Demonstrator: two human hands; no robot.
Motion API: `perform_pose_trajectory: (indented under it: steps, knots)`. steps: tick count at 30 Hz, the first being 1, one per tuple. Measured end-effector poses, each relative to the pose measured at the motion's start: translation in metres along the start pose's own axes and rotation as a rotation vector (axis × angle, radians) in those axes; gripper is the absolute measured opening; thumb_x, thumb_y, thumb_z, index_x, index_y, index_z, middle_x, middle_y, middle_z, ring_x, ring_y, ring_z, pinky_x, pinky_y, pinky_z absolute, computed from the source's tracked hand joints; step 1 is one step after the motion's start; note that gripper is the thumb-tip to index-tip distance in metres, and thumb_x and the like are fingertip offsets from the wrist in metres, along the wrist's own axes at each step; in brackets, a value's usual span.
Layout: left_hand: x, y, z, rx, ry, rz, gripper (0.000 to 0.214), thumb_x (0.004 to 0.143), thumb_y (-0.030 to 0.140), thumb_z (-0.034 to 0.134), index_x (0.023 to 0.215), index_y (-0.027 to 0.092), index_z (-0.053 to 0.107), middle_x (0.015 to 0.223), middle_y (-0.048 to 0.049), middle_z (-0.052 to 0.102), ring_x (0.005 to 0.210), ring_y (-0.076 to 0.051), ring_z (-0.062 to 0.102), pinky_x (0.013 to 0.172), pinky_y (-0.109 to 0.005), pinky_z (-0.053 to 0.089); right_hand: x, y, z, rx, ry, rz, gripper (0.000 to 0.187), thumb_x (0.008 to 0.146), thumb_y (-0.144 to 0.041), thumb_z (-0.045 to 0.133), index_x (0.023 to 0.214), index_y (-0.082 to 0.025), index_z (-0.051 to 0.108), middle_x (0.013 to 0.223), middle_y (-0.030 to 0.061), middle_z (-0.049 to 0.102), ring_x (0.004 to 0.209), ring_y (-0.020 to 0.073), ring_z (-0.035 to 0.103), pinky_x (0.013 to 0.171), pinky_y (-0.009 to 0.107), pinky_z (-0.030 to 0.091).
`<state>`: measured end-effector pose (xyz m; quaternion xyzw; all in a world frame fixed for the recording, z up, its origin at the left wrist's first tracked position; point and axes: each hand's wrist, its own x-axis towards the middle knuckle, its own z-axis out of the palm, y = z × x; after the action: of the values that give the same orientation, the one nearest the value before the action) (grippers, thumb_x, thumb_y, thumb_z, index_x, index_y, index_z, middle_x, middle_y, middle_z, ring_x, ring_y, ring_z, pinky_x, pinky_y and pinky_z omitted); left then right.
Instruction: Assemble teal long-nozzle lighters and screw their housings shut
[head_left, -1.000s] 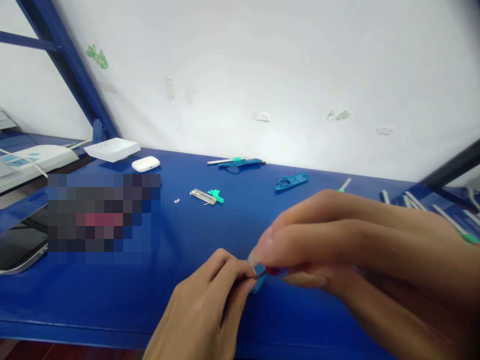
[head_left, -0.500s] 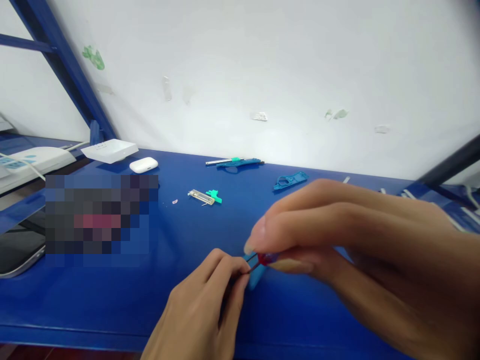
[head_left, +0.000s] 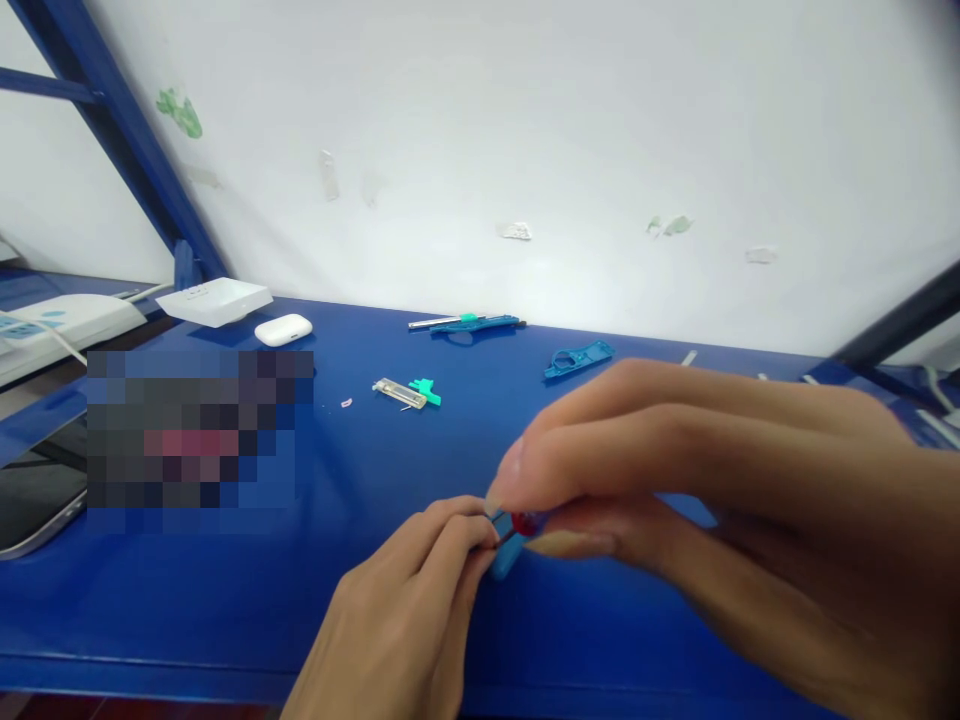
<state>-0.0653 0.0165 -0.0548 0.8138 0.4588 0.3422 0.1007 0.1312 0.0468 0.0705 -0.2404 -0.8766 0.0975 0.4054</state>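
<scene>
My right hand (head_left: 637,480) pinches a small screwdriver (head_left: 524,522) between thumb and fingers. Its red and see-through handle shows at the fingertips, and the thin dark shaft points down left toward my left hand (head_left: 416,590). The fingers of my left hand are closed on a small blue plastic piece (head_left: 506,560) low over the table. Most of that piece is hidden by both hands, and where the screwdriver's tip sits is hidden by the left fingertips.
Behind lie a clear part with a green tab (head_left: 405,392), a blue plastic shell (head_left: 579,360) and another blue shell (head_left: 480,325) with a metal strip. Left are a white earbud case (head_left: 283,330), a white box (head_left: 215,302), a blurred-out patch and a phone (head_left: 37,505). A wall (head_left: 450,120) rises behind.
The fingers of my left hand have shifted slightly and lie closer together around the blue piece. My right hand keeps its pinch in nearly the same place. The view has moved slightly.
</scene>
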Motion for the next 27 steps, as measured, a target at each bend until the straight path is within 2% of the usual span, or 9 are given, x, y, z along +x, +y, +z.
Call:
perform_pose_trajectory:
  steps: [3, 6, 11, 17, 24, 27]
  knots:
    - [-0.0025, -0.0023, 0.0002, 0.033, -0.01, 0.015, 0.032, 0.106, 0.015, 0.046, 0.123, 0.033, 0.067, 0.116, 0.0051, 0.079, 0.091, -0.014, 0.08, 0.094, -0.024, 0.064, 0.0011, -0.0004, 0.0, 0.002, -0.009, 0.008, 0.019, 0.084, -0.005, 0.08, 0.096, -0.019, 0.075, 0.086, -0.0026, 0.08, 0.073, 0.0092, 0.078, 0.072, 0.007, 0.061]
    - [-0.0039, -0.004, -0.0003, 0.051, 0.029, 0.04, 0.033, 0.104, 0.013, 0.047, 0.123, 0.033, 0.065, 0.116, 0.0047, 0.079, 0.098, -0.016, 0.08, 0.094, -0.025, 0.064, 0.0006, 0.0001, 0.0007, 0.001, -0.014, 0.009, 0.02, 0.084, -0.004, 0.083, 0.096, -0.018, 0.075, 0.088, -0.0023, 0.081, 0.075, 0.0089, 0.078, 0.075, 0.008, 0.061]
    - [-0.0042, -0.002, 0.0009, 0.06, 0.082, 0.041, 0.031, 0.104, 0.013, 0.047, 0.121, 0.034, 0.063, 0.107, 0.005, 0.08, 0.091, -0.016, 0.081, 0.088, -0.028, 0.067, -0.0039, 0.0027, 0.002, -0.014, 0.011, -0.007, 0.013, 0.088, -0.009, 0.082, 0.095, -0.017, 0.076, 0.083, -0.0027, 0.078, 0.07, 0.0075, 0.074, 0.069, 0.01, 0.059]
    - [-0.0059, 0.0017, 0.002, 0.056, 0.091, -0.006, 0.024, 0.107, 0.025, 0.05, 0.125, 0.035, 0.06, 0.113, 0.0016, 0.08, 0.095, -0.022, 0.082, 0.083, -0.038, 0.071, -0.007, 0.0042, 0.0029, -0.029, 0.035, 0.035, 0.012, 0.087, -0.018, 0.085, 0.094, -0.019, 0.075, 0.085, -0.0041, 0.076, 0.072, 0.0071, 0.071, 0.066, 0.012, 0.058]
    - [-0.0006, -0.0012, 0.0014, -0.067, 0.033, -0.017, 0.021, 0.108, 0.023, 0.05, 0.117, 0.035, 0.065, 0.112, 0.0053, 0.079, 0.095, -0.018, 0.08, 0.079, -0.026, 0.067, -0.0063, 0.0058, 0.0011, 0.001, 0.019, 0.037, 0.021, 0.08, -0.023, 0.091, 0.092, -0.019, 0.074, 0.078, -0.0066, 0.074, 0.066, 0.0044, 0.069, 0.067, 0.008, 0.056]
    - [0.0006, 0.0003, -0.0004, -0.062, -0.002, -0.009, 0.029, 0.106, 0.016, 0.047, 0.118, 0.034, 0.066, 0.115, 0.0051, 0.079, 0.095, -0.017, 0.079, 0.083, -0.025, 0.066, -0.0018, 0.0052, -0.0054, 0.041, -0.114, 0.024, 0.022, 0.088, -0.017, 0.086, 0.106, -0.023, 0.075, 0.086, -0.0067, 0.076, 0.071, 0.0057, 0.073, 0.068, 0.008, 0.058]
